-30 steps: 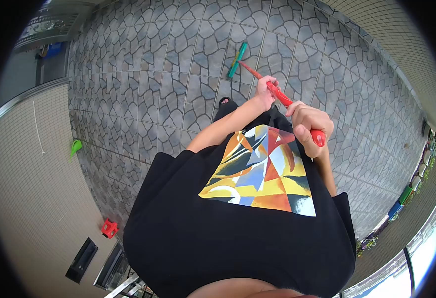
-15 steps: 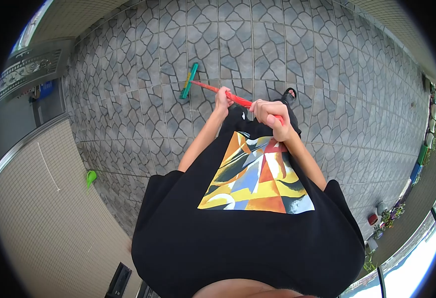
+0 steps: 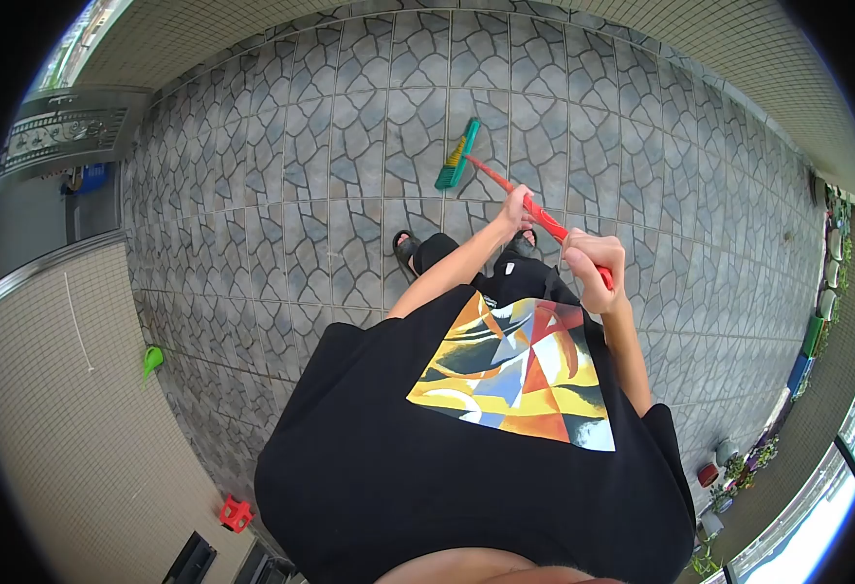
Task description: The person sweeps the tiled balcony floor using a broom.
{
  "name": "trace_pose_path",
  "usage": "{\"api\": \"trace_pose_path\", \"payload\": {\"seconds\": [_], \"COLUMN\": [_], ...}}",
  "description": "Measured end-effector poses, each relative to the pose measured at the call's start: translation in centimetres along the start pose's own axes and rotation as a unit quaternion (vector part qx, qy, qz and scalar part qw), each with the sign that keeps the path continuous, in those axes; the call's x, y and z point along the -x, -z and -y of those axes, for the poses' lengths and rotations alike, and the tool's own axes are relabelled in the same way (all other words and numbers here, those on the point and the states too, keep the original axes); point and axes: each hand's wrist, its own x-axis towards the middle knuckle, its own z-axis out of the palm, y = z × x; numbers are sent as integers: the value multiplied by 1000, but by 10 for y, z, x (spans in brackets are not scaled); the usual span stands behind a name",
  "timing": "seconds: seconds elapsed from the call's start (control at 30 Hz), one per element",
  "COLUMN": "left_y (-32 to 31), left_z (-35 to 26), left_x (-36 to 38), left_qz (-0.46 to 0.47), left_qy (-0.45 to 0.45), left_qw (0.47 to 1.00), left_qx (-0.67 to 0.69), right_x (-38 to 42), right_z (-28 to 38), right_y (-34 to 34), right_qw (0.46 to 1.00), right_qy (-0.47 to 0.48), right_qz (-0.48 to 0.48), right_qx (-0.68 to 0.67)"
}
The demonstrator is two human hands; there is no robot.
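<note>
Both hands, left hand (image 3: pixel 517 206) and right hand (image 3: pixel 593 263), grip the red-handled green broom (image 3: pixel 457 154); its bristles could snag in the stone-patterned floor tiles' (image 3: pixel 349 146) grooves, likely twisting the handle.

floor: grey stone-pattern tiles (image 3: pixel 349 146)
on it: green broom head (image 3: pixel 457 154), red stool (image 3: pixel 236 512), 2 sandalled feet (image 3: pixel 406 248)

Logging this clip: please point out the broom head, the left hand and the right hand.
broom head (image 3: pixel 457 154), head view, on the green bristle block.
left hand (image 3: pixel 517 206), head view, on the knuckles.
right hand (image 3: pixel 595 265), head view, on the closed fist.
</note>
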Motion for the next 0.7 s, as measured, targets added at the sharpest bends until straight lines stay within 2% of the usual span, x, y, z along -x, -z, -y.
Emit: {"api": "trace_pose_path", "payload": {"seconds": [0.13, 0.2, 0.23, 0.27, 0.3, 0.37, 0.43, 0.47, 0.53, 0.6, 0.67, 0.7], "left_y": [-104, -128, -136, -146, -154, -159, -160, -160, -160, -154, -143, -136], "left_z": [8, 27, 34, 38, 35, 42, 34, 26, 7, -11, -27, -43], "left_x": [-22, -64, -67, -71, -72, -69, -46, -34, -10, 8, 6, 7], "left_qz": [47, 190, 190, 202, 216, 225, 216, 211, 197, 201, 214, 210], "left_qy": [31, 23, 21, 37, 48, 13, 59, 46, 100, 68, 47, 40], "left_qw": [997, 975, 975, 968, 960, 958, 963, 963, 967, 968, 963, 963], "left_qx": [53, 115, 115, 145, 173, 176, 152, 160, 129, 134, 157, 162], "right_x": [-7, -13, -14, -12, -17, -15, -11, -12, -19, -30, -47, -58], "right_z": [34, 42, 44, 41, 43, 49, 56, 59, 66, 75, 84, 87], "right_y": [59, 72, 76, 80, 82, 82, 83, 87, 93, 98, 98, 94], "right_qw": [996, 995, 993, 992, 990, 989, 992, 991, 990, 989, 990, 989], "right_qy": [-24, -28, -34, -29, 30, 39, 27, 40, 77, 98, 127, 131], "right_qz": [46, 44, 43, 45, 54, 73, 84, 96, 99, 110, 58, 67], "right_qx": [74, 90, 107, 112, 127, 119, 92, 86, 59, 34, -20, -24]}}
